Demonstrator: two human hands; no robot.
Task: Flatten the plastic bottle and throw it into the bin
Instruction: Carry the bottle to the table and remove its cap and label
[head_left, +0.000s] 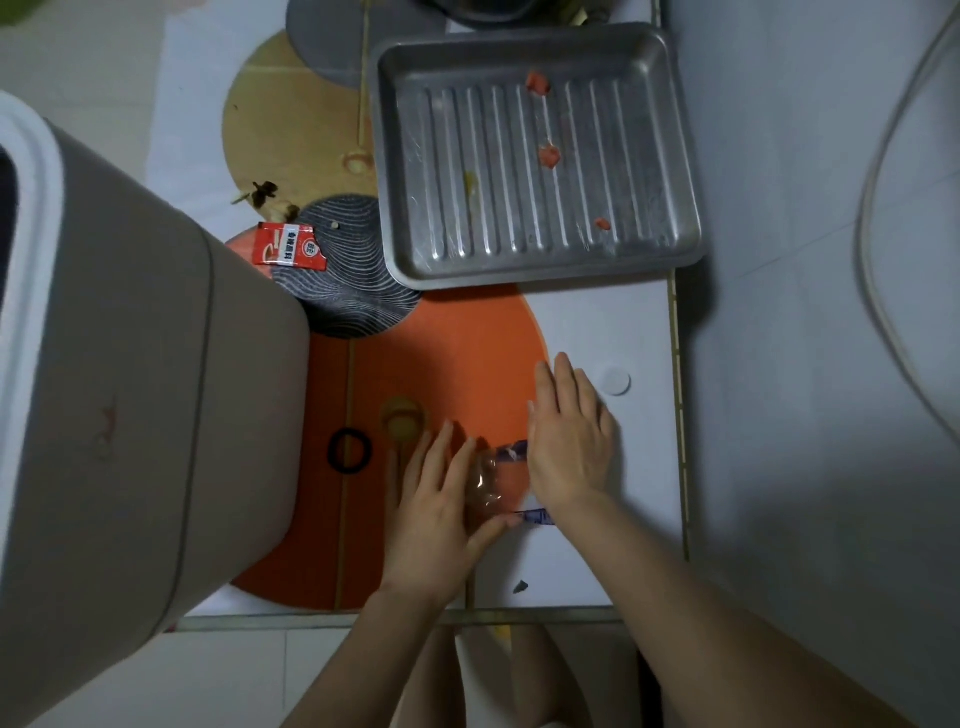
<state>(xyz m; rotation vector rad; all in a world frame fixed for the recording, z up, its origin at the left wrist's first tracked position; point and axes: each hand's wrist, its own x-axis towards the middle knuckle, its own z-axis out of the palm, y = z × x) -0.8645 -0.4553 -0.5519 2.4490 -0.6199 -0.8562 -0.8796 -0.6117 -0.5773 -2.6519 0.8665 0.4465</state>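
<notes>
Clear plastic bottle (485, 486) lying flat near the tabletop's (613, 322) near edge, half on the round orange mat (447, 358), half on bare white surface, purple label showing at both sides. Left hand (434, 512) flat on its left part, fingers spread, thumb against the near side. Right hand (569, 439) palm-down over its right part, fingers straight and close together, pressing rather than pinching. White cap (614, 380) just beyond the right fingertips, close to the right edge. Black ring (349, 450) left of the hands. Grey bin (124, 395) crowding the left edge. Metal tray (535, 156) filling the far right corner, overhanging slightly. Red sachet (287, 251) beside the bin.
</notes>
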